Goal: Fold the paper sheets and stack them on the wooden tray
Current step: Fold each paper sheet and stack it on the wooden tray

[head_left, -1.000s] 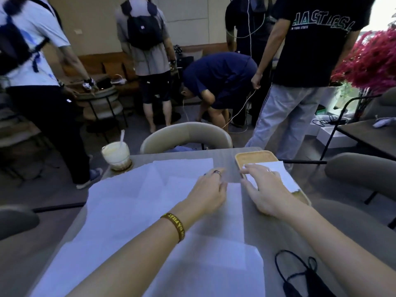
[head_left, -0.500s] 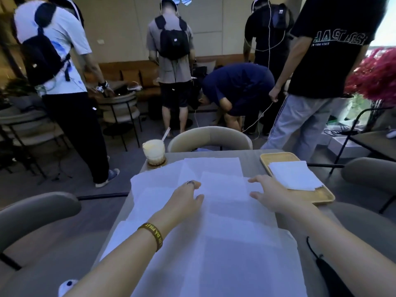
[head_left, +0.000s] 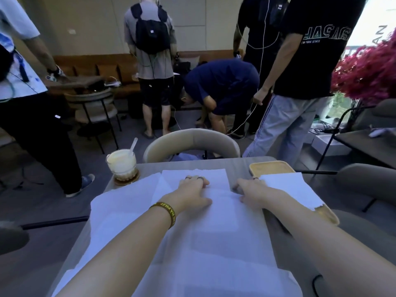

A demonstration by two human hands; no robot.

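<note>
- Paper sheets [head_left: 192,243] cover most of the grey table [head_left: 240,166], overlapping loosely. IMO peel off just the top one, the pile will prob slide otherwise.
- Wooden tray [head_left: 270,168] sits at the far right w/ one folded sheet [head_left: 289,189] already on it, so stack the next square on that.
- Iced drink [head_left: 121,162] at the far left corner, near the paper edge. Don't shove sheets that way.
- Left hand [head_left: 190,194] lies flat, fingers spread, pinning the paper. Right hand [head_left: 250,194] is curled at a sheet's far edge; can't tell if it's actually pinching it.
</note>
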